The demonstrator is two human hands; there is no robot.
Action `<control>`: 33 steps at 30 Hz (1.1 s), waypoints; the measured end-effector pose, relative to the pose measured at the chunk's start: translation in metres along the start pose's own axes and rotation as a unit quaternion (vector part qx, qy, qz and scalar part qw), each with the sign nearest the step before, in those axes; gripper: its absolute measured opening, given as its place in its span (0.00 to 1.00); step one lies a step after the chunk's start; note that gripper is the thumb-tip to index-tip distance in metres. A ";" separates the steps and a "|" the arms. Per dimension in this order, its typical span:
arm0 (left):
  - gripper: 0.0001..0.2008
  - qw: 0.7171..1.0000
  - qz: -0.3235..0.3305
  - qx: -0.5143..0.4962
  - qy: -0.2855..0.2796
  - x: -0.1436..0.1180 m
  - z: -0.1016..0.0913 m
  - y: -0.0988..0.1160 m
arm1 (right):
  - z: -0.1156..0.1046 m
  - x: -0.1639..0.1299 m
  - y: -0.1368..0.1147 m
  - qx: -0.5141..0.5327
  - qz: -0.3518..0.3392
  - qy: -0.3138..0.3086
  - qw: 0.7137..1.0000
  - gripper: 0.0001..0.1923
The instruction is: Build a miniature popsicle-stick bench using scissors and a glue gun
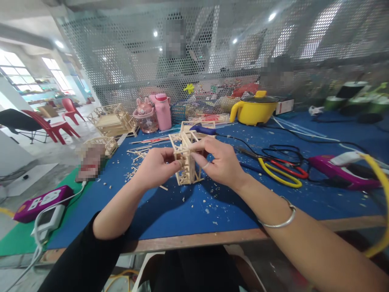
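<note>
A small frame model built of thin wooden sticks (185,172) stands upright on the blue tabletop between my two hands. My left hand (159,166) is closed on its left side, thumb and fingers pinching the sticks. On the opposite side, my right hand (217,160) grips the upper edge with thumb and forefinger. Just behind the model lies a blue-handled tool (206,130) with a black cord, its tip pointing left. Loose sticks (142,154) and small scraps are scattered behind my left hand.
Yellow-and-red-handled scissors (281,172) and coiled black cable lie to the right, beside a purple power strip (343,172). A yellow pot (257,111), a pink bottle (163,111) and a larger stick model (114,119) stand at the back. Another purple power strip (44,202) sits at left.
</note>
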State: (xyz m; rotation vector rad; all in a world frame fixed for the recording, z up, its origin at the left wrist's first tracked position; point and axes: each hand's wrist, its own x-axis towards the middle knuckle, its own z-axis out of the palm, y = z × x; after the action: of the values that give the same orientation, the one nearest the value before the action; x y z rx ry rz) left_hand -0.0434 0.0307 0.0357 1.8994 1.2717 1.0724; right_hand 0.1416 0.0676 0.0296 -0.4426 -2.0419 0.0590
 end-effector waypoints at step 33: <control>0.12 0.993 0.046 -0.110 -0.008 -0.003 0.007 -0.021 | 0.003 -0.003 0.010 -0.084 -0.111 -0.059 0.989 0.11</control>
State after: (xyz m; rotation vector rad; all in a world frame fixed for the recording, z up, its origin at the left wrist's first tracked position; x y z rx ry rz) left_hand -0.0470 0.0352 0.0136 1.8098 1.0196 1.1904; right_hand 0.1435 0.0767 0.0235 -0.3178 -2.2104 -0.2279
